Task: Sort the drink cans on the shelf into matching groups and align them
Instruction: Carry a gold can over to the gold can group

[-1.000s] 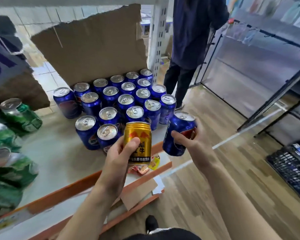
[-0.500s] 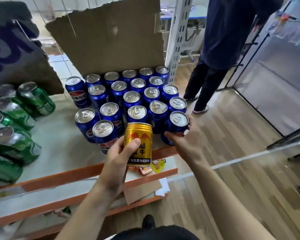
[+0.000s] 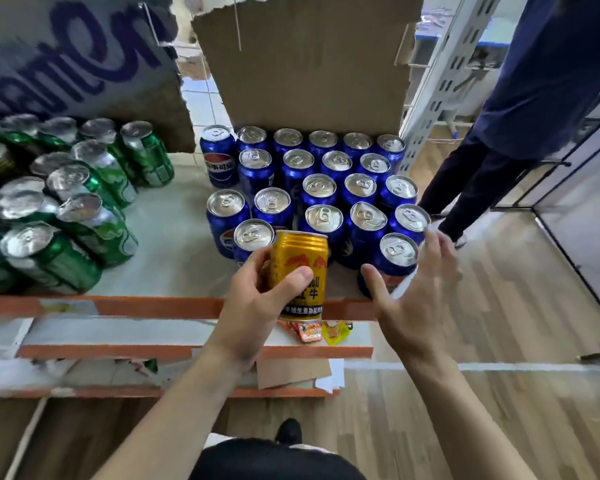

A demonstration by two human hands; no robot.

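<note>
Head view. The left hand [image 3: 257,299] grasps a gold can [image 3: 300,271], thumb across its near face and fingers [image 3: 255,261] curled round its left side. The can is upright, long axis vertical, lifted over the shelf's [image 3: 174,244] front edge. The right hand [image 3: 409,299] is released, fingers spread and blurred, cupped beside the front-corner Pepsi can [image 3: 397,251]; contact cannot be confirmed. The blue Pepsi cans [image 3: 326,188] stand in rows directly beyond the left fingers. The green cans [image 3: 84,202] lie well to their left, across bare shelf.

Assessment: the gold can matches neither group. The left hand, already holding it, is nearer that bare shelf.
</note>
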